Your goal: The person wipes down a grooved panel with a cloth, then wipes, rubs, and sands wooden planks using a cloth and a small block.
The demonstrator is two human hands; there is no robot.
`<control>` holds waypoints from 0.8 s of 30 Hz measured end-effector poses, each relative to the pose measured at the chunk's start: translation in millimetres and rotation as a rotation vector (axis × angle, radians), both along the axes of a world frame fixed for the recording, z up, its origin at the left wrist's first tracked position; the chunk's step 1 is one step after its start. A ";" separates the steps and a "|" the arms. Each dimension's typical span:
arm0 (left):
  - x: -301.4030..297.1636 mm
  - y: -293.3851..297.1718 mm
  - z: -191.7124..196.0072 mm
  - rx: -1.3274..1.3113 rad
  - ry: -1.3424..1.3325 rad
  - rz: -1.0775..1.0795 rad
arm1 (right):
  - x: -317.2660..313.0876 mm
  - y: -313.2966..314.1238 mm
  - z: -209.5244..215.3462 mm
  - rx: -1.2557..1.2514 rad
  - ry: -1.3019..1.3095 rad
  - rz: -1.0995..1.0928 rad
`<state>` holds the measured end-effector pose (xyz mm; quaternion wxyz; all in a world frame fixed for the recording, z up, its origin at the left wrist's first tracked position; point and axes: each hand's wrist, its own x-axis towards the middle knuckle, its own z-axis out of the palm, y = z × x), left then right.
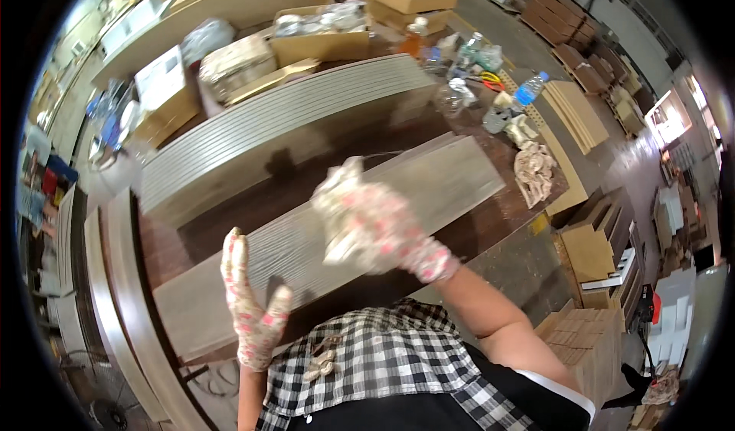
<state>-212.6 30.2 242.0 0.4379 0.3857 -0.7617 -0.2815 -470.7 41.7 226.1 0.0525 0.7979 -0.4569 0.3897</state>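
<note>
A long grey wood-grain panel (452,182) lies across the dark brown table in front of me. My right hand (394,228), in a white glove with pink spots, is over the panel's middle, closed on a crumpled whitish cloth (337,190). Motion blurs this hand, and I cannot tell whether the cloth touches the panel. My left hand (256,316) wears a matching glove. Its fingers stretch upward with the thumb apart, holding nothing, at the near edge of the panel's left part. Beyond the panel stands a long stack of grey panels (291,117) on edge.
Open cartons (321,47) and a wrapped bundle (237,67) stand behind the stack. At the far right are plastic bottles (530,88), red-and-yellow-handled pliers (490,80) and a crumpled beige rag (534,172). Long boards (126,262) stand at the left; cardboard pieces (589,243) lie right.
</note>
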 end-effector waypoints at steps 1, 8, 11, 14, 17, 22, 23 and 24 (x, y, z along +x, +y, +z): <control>-29.2 -2.4 -0.3 -0.072 -0.073 -0.049 | -4.4 0.4 -15.3 0.116 0.073 0.005; -122.3 -3.6 -28.2 -0.038 -0.608 -0.075 | -140.5 12.8 7.0 0.370 -1.038 0.056; -127.5 -0.7 -29.3 -0.010 -0.541 0.030 | -168.6 22.8 19.4 0.308 -1.010 -0.261; -140.3 -6.2 -27.8 -0.061 -0.388 0.063 | -144.1 26.0 19.6 0.409 -1.092 -0.048; -137.6 14.4 -27.2 0.003 -0.233 0.210 | -103.3 18.7 3.3 0.423 -0.774 0.213; -115.2 28.2 -16.7 0.178 0.117 -0.160 | -24.6 26.2 0.5 0.414 -0.887 0.512; -106.1 34.9 -19.3 0.235 0.205 -0.190 | -19.4 23.7 2.4 0.465 -0.818 0.475; -87.8 42.1 -19.4 0.324 0.219 -0.242 | -6.5 26.9 6.6 0.509 -0.832 0.471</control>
